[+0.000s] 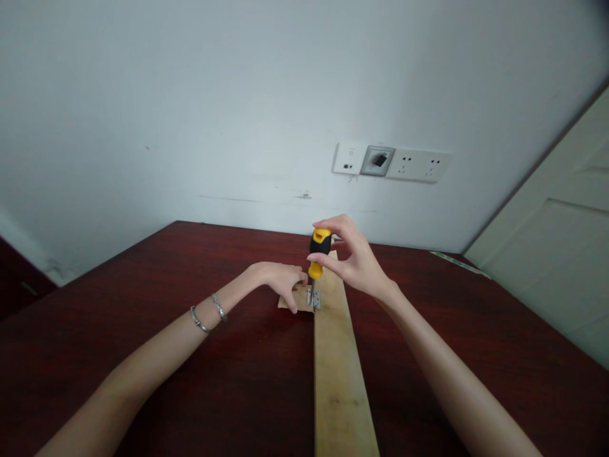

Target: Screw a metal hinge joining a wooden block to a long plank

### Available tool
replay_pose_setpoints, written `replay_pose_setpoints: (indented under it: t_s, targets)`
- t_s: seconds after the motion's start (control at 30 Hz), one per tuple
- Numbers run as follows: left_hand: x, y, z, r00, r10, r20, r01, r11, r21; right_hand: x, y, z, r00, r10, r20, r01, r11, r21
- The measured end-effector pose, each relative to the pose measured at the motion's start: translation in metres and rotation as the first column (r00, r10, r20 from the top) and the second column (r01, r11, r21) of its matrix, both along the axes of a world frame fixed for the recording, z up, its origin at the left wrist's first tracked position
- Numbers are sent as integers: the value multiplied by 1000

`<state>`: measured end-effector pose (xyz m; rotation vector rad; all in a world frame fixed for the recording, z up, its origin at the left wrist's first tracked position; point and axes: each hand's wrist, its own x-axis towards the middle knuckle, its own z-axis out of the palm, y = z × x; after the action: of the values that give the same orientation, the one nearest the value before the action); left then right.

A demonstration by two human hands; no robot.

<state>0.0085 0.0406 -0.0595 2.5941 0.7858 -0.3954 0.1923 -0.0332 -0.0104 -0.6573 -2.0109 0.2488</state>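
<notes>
My right hand [353, 257] is closed round a yellow and black screwdriver [316, 271], thumb on the near side of its handle. The screwdriver stands nearly upright, its shaft pointing down at a small silver hinge [317, 298]. That hinge lies across the joint between a long wooden plank [339, 368] and a small thin wooden board [307, 305]. With thumb and fingers bent over it, my left hand [281, 279] holds the small board against the plank's left edge. Whether a screw sits under the tip is too small to tell.
The dark red tabletop [228, 393] carries the plank, which runs from the near edge toward the wall. White wall sockets [419, 165] with a black plug [380, 160] are beyond it. A patterned strip [459, 263] lies at the back right, near a pale door [561, 241].
</notes>
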Motion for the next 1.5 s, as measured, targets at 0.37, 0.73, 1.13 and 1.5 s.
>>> replay_pose_setpoints:
  t_s: [0.37, 0.73, 1.13, 1.5]
  targets:
    - [1, -3, 3, 999, 19, -32, -18, 999, 46, -4, -2, 1, 999, 50, -5, -50, 999, 20]
    - [0, -1, 0, 1000, 14, 9, -14, 999, 46, 0, -2, 0, 998, -57, -22, 57, 998, 12]
    - [0, 0, 0, 1000, 2, -27, 1, 995, 97, -1, 1, -1, 999, -28, 30, 28, 1000, 7]
    - [0, 0, -2, 1000, 13, -13, -12, 996, 90, 2, -1, 0, 997, 38, 62, -33, 996, -82]
